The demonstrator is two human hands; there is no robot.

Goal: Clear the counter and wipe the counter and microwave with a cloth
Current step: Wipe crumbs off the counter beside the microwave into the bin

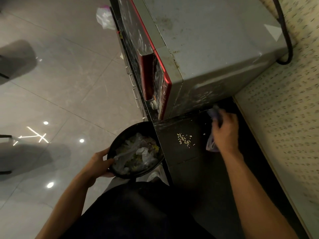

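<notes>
The left hand (98, 163) grips a black bowl (131, 126) by its near rim, with the thumb hooked over the edge and the fingers beneath. The bowl hangs off the counter (186, 161), its far side against the counter's front edge. We note that it is filled with crumpled clear plastic and food scraps (138, 152).

The right hand (226, 131) is closed around a purplish cloth (211, 144), which shows both in front of the knuckles and behind the wrist. The hand and cloth rest on the dark counter near the back, just beside the lower right corner of the microwave (207, 49). We cannot tell whether the cloth touches the microwave's side.

A small cluster of pale crumbs (185, 140) lies on the counter between the bowl and the right hand, apart from both.

The microwave stands on the same counter at its far end. It has a grey casing and a red-trimmed door, and its top and side are smudged and stained. A black cable (290, 47) loops behind it, against a patterned wall (284, 109).

Below the bowl we see a white shoe (155, 173) on the glossy tiled floor (60, 83). A crumpled plastic bag (104, 18) lies on the floor beside the microwave's far end.
</notes>
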